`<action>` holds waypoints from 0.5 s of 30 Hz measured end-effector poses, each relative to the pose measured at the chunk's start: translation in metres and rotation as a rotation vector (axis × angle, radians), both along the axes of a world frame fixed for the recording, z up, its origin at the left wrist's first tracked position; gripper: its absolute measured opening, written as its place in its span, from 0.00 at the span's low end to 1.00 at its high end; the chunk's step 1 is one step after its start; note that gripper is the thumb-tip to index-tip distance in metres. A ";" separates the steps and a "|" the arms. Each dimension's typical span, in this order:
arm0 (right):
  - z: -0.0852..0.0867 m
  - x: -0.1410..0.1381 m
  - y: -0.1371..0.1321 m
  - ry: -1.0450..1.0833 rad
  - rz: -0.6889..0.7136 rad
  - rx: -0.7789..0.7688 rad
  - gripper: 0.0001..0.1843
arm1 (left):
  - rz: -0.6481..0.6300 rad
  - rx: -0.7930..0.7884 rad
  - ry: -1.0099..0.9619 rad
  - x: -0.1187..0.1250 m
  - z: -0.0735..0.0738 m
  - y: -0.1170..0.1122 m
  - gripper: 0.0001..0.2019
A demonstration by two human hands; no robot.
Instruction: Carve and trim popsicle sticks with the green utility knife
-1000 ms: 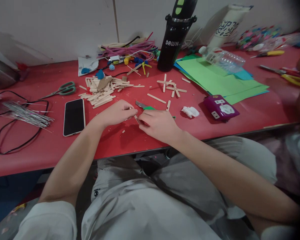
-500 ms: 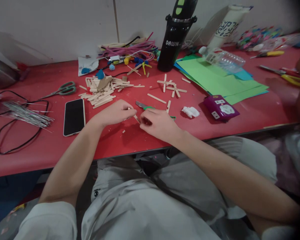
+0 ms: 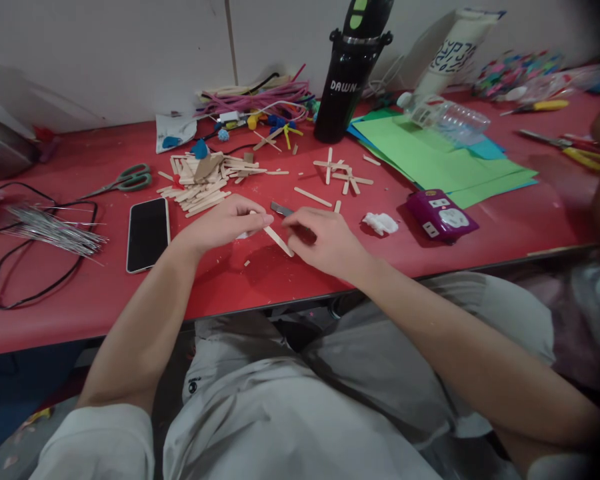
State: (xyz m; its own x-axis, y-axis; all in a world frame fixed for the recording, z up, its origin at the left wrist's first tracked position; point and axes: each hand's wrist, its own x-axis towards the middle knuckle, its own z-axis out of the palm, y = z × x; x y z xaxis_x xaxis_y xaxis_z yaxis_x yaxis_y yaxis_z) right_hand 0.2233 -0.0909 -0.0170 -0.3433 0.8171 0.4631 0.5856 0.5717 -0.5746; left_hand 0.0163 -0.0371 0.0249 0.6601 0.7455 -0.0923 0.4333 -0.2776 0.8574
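Observation:
My left hand (image 3: 225, 223) pinches one end of a pale wooden craft stick (image 3: 279, 241), which slants down to the right just above the red table (image 3: 55, 293). My right hand (image 3: 325, 241) rests next to the stick's lower end, fingers curled over a small cutter; only its grey blade tip (image 3: 281, 209) shows past the fingers. A heap of the same wooden sticks (image 3: 203, 179) lies behind my left hand. More loose sticks (image 3: 343, 173) lie behind my right hand.
A black phone (image 3: 149, 233) lies left of my left hand, scissors (image 3: 125, 180) and a black cable (image 3: 40, 247) farther left. A black bottle (image 3: 347, 77), green paper sheets (image 3: 435, 160), a purple socket block (image 3: 440, 215) and a white wad (image 3: 380, 223) stand to the right.
The stick was hidden between both hands; now my left hand has lifted it into view and my right hand has shifted slightly right, off it. The green handle under my right hand no longer shows.

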 end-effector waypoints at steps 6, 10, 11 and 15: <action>0.007 -0.001 -0.006 0.232 0.077 -0.338 0.19 | 0.007 -0.001 -0.047 -0.001 -0.001 0.002 0.20; 0.008 -0.004 -0.007 0.405 0.117 -0.466 0.15 | 0.019 0.055 -0.038 -0.002 0.001 0.003 0.19; 0.008 -0.004 -0.008 0.425 0.104 -0.458 0.14 | 0.014 0.069 -0.030 -0.002 0.001 0.002 0.19; 0.008 -0.004 -0.009 0.413 0.046 -0.395 0.12 | 0.010 0.113 -0.004 -0.002 0.000 0.002 0.16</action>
State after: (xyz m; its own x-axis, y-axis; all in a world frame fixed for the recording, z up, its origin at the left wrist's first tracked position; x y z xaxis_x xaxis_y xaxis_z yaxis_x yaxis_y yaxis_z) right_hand 0.2190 -0.1000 -0.0090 -0.2377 0.9440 0.2288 0.2468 0.2865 -0.9257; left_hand 0.0146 -0.0355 0.0251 0.6528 0.7575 -0.0042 0.4331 -0.3686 0.8225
